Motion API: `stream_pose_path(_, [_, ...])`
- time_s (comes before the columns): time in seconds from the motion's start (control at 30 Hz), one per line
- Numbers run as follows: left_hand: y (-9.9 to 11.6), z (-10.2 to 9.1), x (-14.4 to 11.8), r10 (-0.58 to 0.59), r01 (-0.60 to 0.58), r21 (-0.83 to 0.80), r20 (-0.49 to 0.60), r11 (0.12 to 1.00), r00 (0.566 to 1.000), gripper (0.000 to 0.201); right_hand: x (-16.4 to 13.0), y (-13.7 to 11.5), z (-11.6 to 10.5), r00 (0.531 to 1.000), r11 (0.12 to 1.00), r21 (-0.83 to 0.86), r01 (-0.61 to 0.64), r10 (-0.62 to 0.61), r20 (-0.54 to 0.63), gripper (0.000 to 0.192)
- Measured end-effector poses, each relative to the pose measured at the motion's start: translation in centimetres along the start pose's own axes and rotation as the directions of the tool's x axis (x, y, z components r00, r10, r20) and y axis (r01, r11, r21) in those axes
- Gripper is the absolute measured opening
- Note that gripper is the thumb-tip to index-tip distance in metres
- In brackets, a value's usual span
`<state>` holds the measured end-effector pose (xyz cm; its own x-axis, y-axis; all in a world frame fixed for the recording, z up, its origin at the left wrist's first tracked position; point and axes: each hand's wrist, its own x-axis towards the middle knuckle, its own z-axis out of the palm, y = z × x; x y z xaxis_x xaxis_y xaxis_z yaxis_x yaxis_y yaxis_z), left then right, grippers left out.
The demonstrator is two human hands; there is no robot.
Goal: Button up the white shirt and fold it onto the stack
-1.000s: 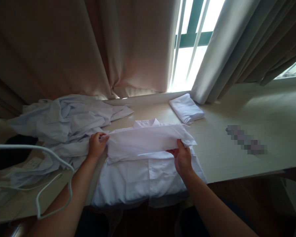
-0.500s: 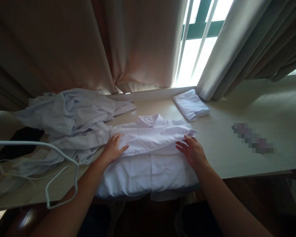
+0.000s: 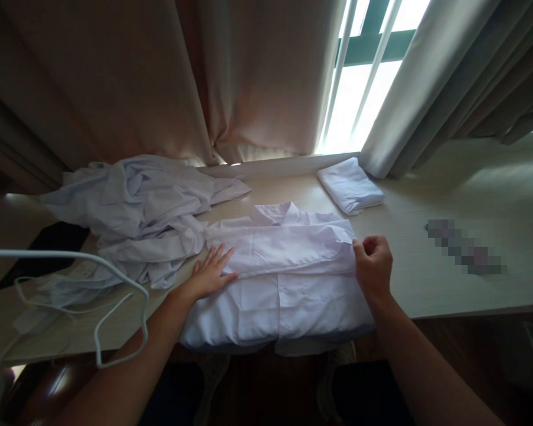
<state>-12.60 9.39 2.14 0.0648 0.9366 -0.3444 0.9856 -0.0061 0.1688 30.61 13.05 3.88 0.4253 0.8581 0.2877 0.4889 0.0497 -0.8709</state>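
In the head view, a white, collared, button-front fabric shirt (image 3: 249,310) is laid out at the near middle of a pale wood-grain tabletop (image 3: 408,278), between a loose heap of white cloth (image 3: 133,201) on the left and a folded white cloth bundle (image 3: 350,184) far right. A long white sleeve (image 3: 284,245) is laid across it. The left hand (image 3: 208,275) is spread wide, palm down on the sleeve's left end; by the right hand (image 3: 373,266), with fingers curled in, the right end is apparently pinched. The cloth is judged light, soft and easily creased, best gripped at cuff and edges. The collar (image 3: 273,214) is pointed far, the button line is run near to far, and the sleeve's long axis is set left to right.
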Motion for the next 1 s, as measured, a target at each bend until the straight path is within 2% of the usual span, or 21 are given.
stream_pose_path(0.07, [0.3, -0.1, -0.1, 0.012, -0.011, 0.013, -0.027, 1.000, 1.000, 0.084, -0.2, -0.4, 0.1, 0.980, 0.963, -0.195, 0.184, -0.196, -0.044, 0.018])
stream_pose_path(0.1, [0.5, -0.2, -0.2, 0.032, -0.030, 0.023, -0.052, 0.999, 0.998, 0.083, -0.3, -0.6, 0.2, 0.966, 0.939, -0.243, 0.244, -0.256, -0.019, 0.015])
stream_pose_path(0.2, [1.3, -0.4, -0.3, 0.132, -0.126, 0.053, -0.110, 0.991, 0.985, 0.080, -0.4, -0.5, 0.9, 0.926, 0.859, -0.347, 0.375, -0.331, 0.180, 0.024])
stream_pose_path(0.27, [1.6, -0.2, -0.3, 0.177, -0.171, 0.062, -0.100, 0.983, 0.979, 0.077, -0.3, 0.1, 1.4, 0.903, 0.816, -0.409, 0.409, -0.299, 0.308, 0.033])
stream_pose_path(0.37, [1.5, 0.3, -0.2, 0.181, -0.178, 0.067, -0.037, 0.982, 0.983, 0.075, -0.1, 1.5, 1.7, 0.873, 0.777, -0.463, 0.426, -0.218, 0.437, 0.033])
stream_pose_path(0.57, [0.7, 1.0, 0.1, 0.176, -0.176, 0.075, 0.001, 0.981, 0.984, 0.079, 0.3, 3.6, 1.2, 0.828, 0.776, -0.501, 0.383, -0.048, 0.559, 0.034])
stream_pose_path(0.67, [0.8, 0.8, 0.1, 0.172, -0.172, 0.076, 0.012, 0.982, 0.985, 0.079, 0.8, 3.5, 0.7, 0.837, 0.787, -0.503, 0.358, -0.030, 0.547, 0.040])
stream_pose_path(0.8, [0.9, 0.7, 0.1, 0.165, -0.166, 0.079, 0.021, 0.983, 0.986, 0.079, 2.3, 3.4, -0.4, 0.933, 0.813, -0.539, 0.218, -0.013, 0.358, 0.036])
stream_pose_path(0.87, [0.8, 0.8, 0.1, 0.171, -0.172, 0.080, 0.019, 0.982, 0.985, 0.079, 3.0, 3.6, -1.2, 0.963, 0.819, -0.543, 0.187, -0.042, 0.268, 0.032])
stream_pose_path(0.93, [0.8, 0.9, 0.2, 0.176, -0.176, 0.082, 0.015, 0.981, 0.984, 0.079, 3.5, 3.9, -1.9, 0.959, 0.833, -0.510, 0.215, -0.081, 0.271, 0.029])
stream_pose_path(1.0, [0.7, 1.0, 0.2, 0.174, -0.174, 0.085, 0.010, 0.981, 0.985, 0.079, 3.7, 4.1, -2.3, 0.927, 0.848, -0.451, 0.278, -0.114, 0.358, 0.032])
